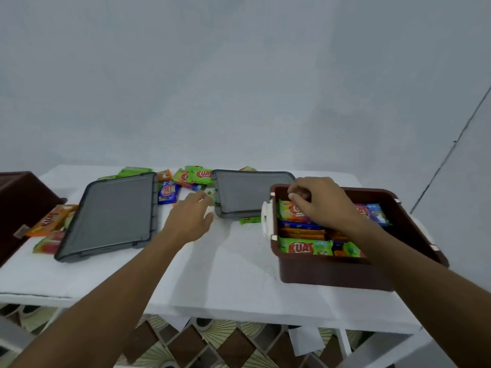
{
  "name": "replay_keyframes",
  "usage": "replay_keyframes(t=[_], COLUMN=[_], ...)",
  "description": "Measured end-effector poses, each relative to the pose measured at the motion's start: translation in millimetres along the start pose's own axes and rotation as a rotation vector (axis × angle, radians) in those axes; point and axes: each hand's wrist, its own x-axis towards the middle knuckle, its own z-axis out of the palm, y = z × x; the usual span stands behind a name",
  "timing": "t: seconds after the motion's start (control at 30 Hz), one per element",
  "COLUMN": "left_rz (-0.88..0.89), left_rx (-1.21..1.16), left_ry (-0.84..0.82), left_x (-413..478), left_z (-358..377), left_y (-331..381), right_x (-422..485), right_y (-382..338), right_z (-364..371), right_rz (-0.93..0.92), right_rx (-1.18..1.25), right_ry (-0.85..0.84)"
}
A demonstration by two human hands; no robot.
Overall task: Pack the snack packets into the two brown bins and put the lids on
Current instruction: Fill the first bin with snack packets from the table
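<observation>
A brown bin (334, 272) stands on the right of the white table, filled with several snack packets (305, 247). My right hand (318, 203) is inside it near the far side, fingers curled down onto a packet. My left hand (190, 219) hovers over the table middle with relaxed fingers and holds nothing. Two grey lids lie flat: a large one (111, 216) on the left and another (247, 192) behind the bin. The second brown bin (18, 205) is at the far left edge, partly out of frame. Loose packets (186, 179) lie at the table's back.
More packets (50, 224) lie between the left bin and the left lid; a small green one (249, 220) sits by the right bin's white handle (265, 219). The table (225, 277) ends close to me, with a patterned floor (212, 346) below. A pale wall stands behind.
</observation>
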Motion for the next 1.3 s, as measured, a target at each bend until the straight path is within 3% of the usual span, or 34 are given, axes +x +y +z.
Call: replay_keyframes(t=[0.13,0.2,0.33,0.4,0.47,0.63,0.8,1.0,1.3], left_rz=[0.035,0.084,0.267,0.267,0.213,0.098,-0.046,-0.059,-0.056], left_rx=[-0.027,-0.079,-0.092,-0.137,-0.214,-0.345,-0.492,-0.510,-0.503], left_ry=[-0.261,-0.316,-0.017,0.058,0.088,0.040,-0.032,-0.051,-0.027], left_x=[-18,-30,-57,-61,-60,-64,-66,-64,-61], left_z=[24,35,54,56,56,53,54,56,63], left_y=[-51,-67,-77,-80,-83,-83,-85,-87,-91], right_x=[7,8,16,14,5,-16,-2,11,-20], right_y=[-58,-84,-120,-125,-119,-109,-108,-105,-115], right_z=[27,45,92,123,152,200,210,215,215], right_rz=[-0.082,-0.093,0.045,0.172,0.293,0.445,0.594,0.628,0.494], right_rx=[-0.049,-0.128,-0.243,-0.227,-0.214,-0.140,-0.194,-0.334,-0.337], right_ry=[-0.015,-0.080,-0.374,-0.463,-0.425,-0.135,-0.127,-0.201,-0.075])
